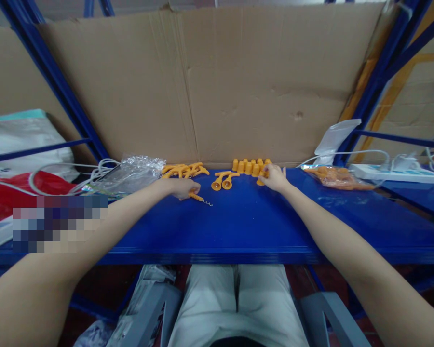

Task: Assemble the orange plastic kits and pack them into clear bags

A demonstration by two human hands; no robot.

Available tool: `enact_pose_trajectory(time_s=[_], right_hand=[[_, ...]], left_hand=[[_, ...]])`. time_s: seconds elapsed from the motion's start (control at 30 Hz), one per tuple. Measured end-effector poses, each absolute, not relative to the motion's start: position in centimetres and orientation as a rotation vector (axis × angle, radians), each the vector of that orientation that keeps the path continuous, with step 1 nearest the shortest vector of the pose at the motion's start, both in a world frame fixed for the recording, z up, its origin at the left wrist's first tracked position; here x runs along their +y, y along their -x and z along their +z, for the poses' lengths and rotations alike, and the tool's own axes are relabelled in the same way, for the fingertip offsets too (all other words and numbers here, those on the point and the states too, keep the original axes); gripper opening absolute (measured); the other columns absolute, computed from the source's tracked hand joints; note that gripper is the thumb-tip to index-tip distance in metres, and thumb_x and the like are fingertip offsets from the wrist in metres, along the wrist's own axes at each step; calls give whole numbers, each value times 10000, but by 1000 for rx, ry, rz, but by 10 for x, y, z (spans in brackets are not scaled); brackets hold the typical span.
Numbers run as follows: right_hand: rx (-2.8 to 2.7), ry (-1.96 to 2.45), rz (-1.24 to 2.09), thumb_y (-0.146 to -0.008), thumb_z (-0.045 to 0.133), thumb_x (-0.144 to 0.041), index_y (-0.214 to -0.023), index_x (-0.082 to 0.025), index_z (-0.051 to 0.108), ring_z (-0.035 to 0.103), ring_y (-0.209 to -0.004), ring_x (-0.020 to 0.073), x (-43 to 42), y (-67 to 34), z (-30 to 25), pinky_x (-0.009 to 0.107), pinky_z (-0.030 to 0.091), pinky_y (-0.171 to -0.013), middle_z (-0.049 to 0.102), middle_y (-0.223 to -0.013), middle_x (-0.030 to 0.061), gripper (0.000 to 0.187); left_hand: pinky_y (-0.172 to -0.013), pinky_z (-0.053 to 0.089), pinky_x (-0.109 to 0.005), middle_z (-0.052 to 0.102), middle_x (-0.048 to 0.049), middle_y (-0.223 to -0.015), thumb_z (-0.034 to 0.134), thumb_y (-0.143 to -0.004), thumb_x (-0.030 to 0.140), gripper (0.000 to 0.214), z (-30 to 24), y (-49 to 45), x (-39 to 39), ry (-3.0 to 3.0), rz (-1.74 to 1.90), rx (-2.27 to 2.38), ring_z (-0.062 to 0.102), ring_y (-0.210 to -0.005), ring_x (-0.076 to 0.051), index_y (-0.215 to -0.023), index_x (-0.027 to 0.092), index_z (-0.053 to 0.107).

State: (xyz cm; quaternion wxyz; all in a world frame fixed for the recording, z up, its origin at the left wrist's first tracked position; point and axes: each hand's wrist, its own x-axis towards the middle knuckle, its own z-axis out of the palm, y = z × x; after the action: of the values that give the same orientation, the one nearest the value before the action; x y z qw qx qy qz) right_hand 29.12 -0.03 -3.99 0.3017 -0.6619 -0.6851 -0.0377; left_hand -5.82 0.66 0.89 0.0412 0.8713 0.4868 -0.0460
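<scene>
My left hand is closed on an orange corkscrew piece whose metal spiral sticks out to the right, low over the blue shelf. My right hand rests at a cluster of several orange caps, its fingers curled on one orange cap at the cluster's right end. Between my hands lie two orange bell-ended pieces. Behind my left hand sits a pile of orange handles.
A crumpled clear plastic bag lies left of the handles, beside white cables. To the right are a bag of orange parts and a white power strip. A cardboard sheet backs the shelf.
</scene>
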Motion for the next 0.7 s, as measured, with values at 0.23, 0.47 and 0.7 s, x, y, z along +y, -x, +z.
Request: enact_pose_trajectory(time_s=[0.23, 0.47, 0.7], right_hand=[[-1809, 1775, -91, -776, 602, -338, -952, -201, 545, 504, -1200, 326, -2, -288, -37, 668, 211, -1065, 609, -1163, 128, 230], [-1820, 1802, -104, -789, 613, -396, -913, -203, 585, 502, -1198, 326, -1, -288, -38, 660, 229, -1060, 604, -1149, 112, 232], [-1899, 1843, -158, -803, 611, -410, -940, -188, 661, 464, -1253, 351, -2, -289, -40, 681, 216, -1062, 594, -1216, 148, 265]], left_hand=[[-740, 414, -257, 657, -38, -876, 545, -645, 76, 213, 31, 58, 6, -2785, -52, 1475, 596, -819, -188, -798, 201, 625], [-779, 447, -251, 661, -55, -967, 555, -707, 110, 269, 46, 27, 4, -2617, 605, 1583, 610, -877, -172, -960, 165, 624], [-714, 476, -247, 638, -20, -798, 589, -734, 102, 215, 22, -4, 6, -2299, 984, 1632, 614, -754, -145, -939, 164, 613]])
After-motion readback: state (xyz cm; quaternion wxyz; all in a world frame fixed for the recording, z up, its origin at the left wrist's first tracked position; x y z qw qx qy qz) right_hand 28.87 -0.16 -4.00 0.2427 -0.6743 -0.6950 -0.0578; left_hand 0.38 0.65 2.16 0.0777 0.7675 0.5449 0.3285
